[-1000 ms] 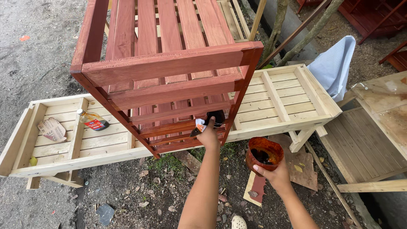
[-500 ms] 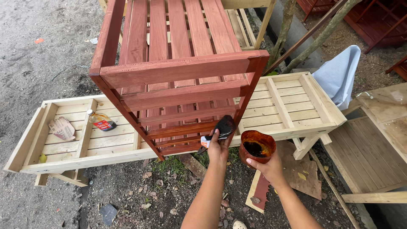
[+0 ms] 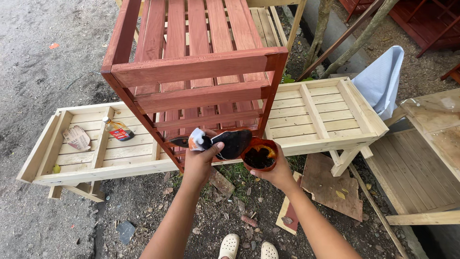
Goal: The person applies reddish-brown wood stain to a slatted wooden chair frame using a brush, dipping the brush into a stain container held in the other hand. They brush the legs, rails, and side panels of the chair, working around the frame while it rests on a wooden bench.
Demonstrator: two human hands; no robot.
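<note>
Left hand (image 3: 200, 158) fingers grasp a stain-dark rag (image 3: 230, 143), long axis level, touching the cup (image 3: 259, 156) rim just right of it, right hand (image 3: 277, 173) fingers clasping that cup below the red rack (image 3: 196, 67).

left hand (image 3: 199, 160): off the red-stained rack's (image 3: 201, 67) lower slat, drawn back toward the body | dark staining sponge (image 3: 232, 143): lifted from the wood, now lying flat at the cup's rim | right hand (image 3: 273, 170): raised the stain cup (image 3: 259, 156) up beside the sponge | view: tilted slightly
</note>
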